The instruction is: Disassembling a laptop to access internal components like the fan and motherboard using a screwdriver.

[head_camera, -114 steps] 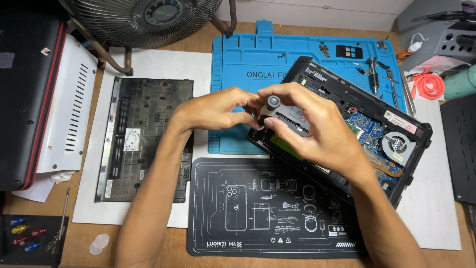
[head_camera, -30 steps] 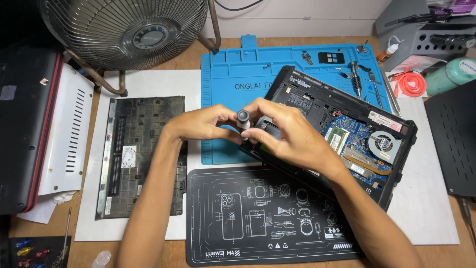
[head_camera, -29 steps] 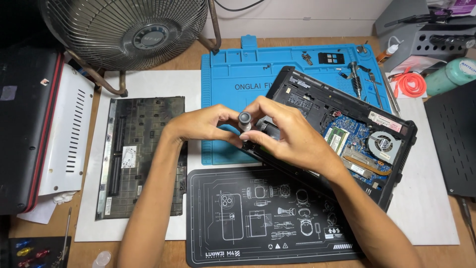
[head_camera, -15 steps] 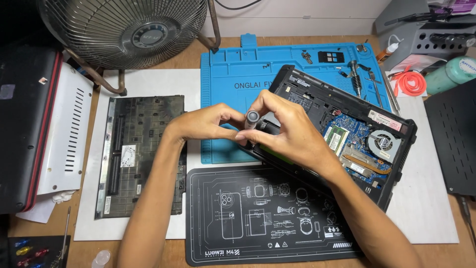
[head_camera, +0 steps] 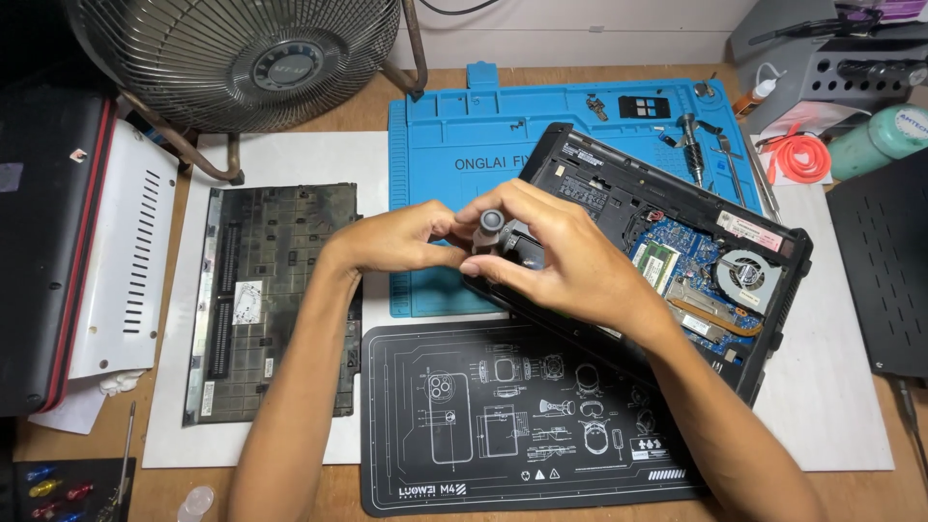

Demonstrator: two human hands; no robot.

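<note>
Screwdriver (head_camera: 491, 230), grey w/ a round cap, stands upright at the near-left corner of the opened laptop (head_camera: 667, 256), roughly mid-tabletop. Right hand (head_camera: 570, 266) is wrapped round it, fingers curled shut on the handle; left hand (head_camera: 406, 237) comes in from the side, fingertips pinched against the same handle, so both have hold of it. Tip is hidden behind the fingers, can't tell what it sits on. Laptop lies angled across the blue mat (head_camera: 464, 145) & the black mat (head_camera: 503, 416), board & fan exposed. Removed keyboard (head_camera: 261, 300) lies face-down on the white sheet toward the left edge; metal fan (head_camera: 242, 58) stands at the far-left corner.
</note>
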